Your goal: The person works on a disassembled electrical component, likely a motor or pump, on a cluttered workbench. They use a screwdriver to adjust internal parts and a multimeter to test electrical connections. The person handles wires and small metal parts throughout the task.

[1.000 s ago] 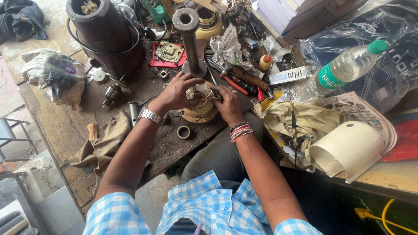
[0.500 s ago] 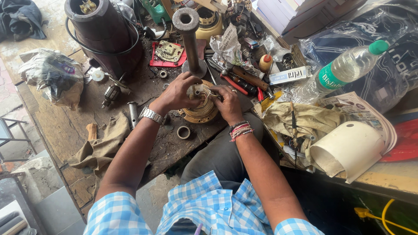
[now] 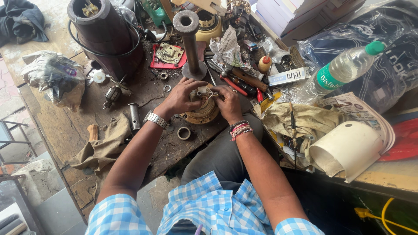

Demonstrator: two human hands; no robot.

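Nearest: blue-check sleeves, both forearms reaching fwd over the lap to the worktop (image 3: pixel 56 135) edge. Wristwatch (image 3: pixel 156 119) on left wrist, beaded bands (image 3: pixel 239 129) on right.

Left hand (image 3: pixel 183 98): curled round left side of the round wound part (image 3: pixel 202 114), gripping it, thumb up by the top. Right hand (image 3: pixel 228 102): fingers closed in a pinch on the small white plug (image 3: pixel 202 90) w/ thin wires, atop that part. Round wound part sits flat on worktop near the front edge, between both hands, brass-coloured rim showing below the fingers.

Vs. half a sec ago and a sec ago: barely any shift. Same grip, same spot, part not lifted or turned. Only diff: fingertips drawn a bit closer on top, white plug and wires showing more plainly. Judging from that: fine finger work on the wiring, still mid-step, nothing finished or set aside.

Just beside: small metal ring (image 3: pixel 183 132) in front of the part, short metal cylinder (image 3: pixel 134 116) to the left, tan rag (image 3: pixel 104 146) hanging off the edge.

Further out: upright flanged pipe (image 3: pixel 190 41) right behind the hands, red-handled screwdriver (image 3: pixel 237 86) to its right, dark drum housing (image 3: pixel 106 35) back left. Far right: plastic bottle (image 3: pixel 339 72) lying tilted, white curved cover (image 3: pixel 346 150) on newspaper.
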